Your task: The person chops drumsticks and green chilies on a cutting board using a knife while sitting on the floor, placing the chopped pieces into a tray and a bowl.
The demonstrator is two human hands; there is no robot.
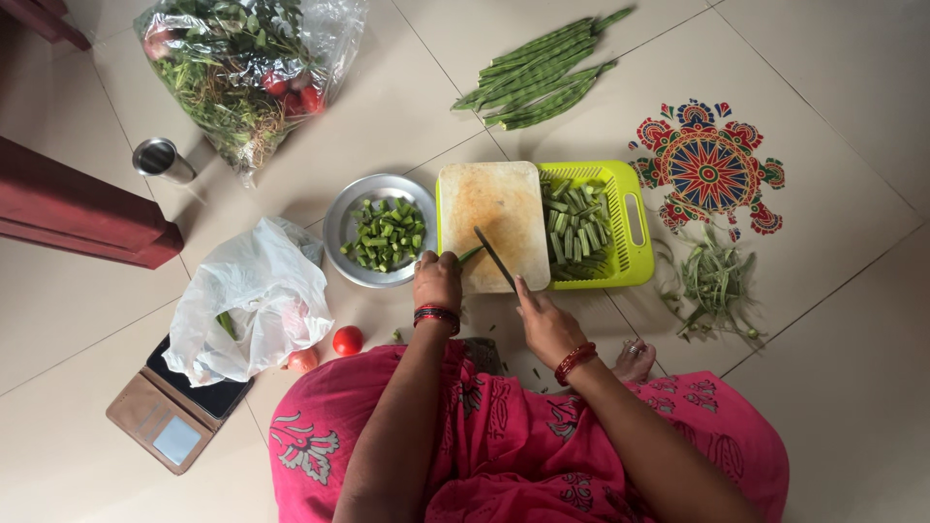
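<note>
Hands: left hand (438, 279) clenched on a green pod (469, 255), pinning it at the near left corner of the board (494, 218); right hand (544, 324) grasping a knife (494, 258), fingers wrapped round the handle.

Pod: short green piece, long axis running left to right with a slight far tilt, free end pointing right toward the blade; only the tip shows past the fingers.

Knife: dark blade, long axis running from near right to far left, tip on the board just beside the pod.

Board: pale, stained orange, set over a lime basket (625, 218) on the floor.

Basket: holds long cut pods at right of the board.

Plate (341, 218): steel, round, left of the board, holding small green pieces.

Whole pods (538, 73): bundle, far on the floor.

Trimmings (712, 281): stringy heap, right.

White bag (257, 305), two tomatoes (347, 340), wallet case (170, 416): near left.

Clear bag of greens (242, 68), steel cup (163, 160): far left.

Risk, as judged: the left fingertips sit very near the blade, and the pod stub is short, so a slip could nick a finger; the board overhangs the basket and could tip under pressure.
</note>
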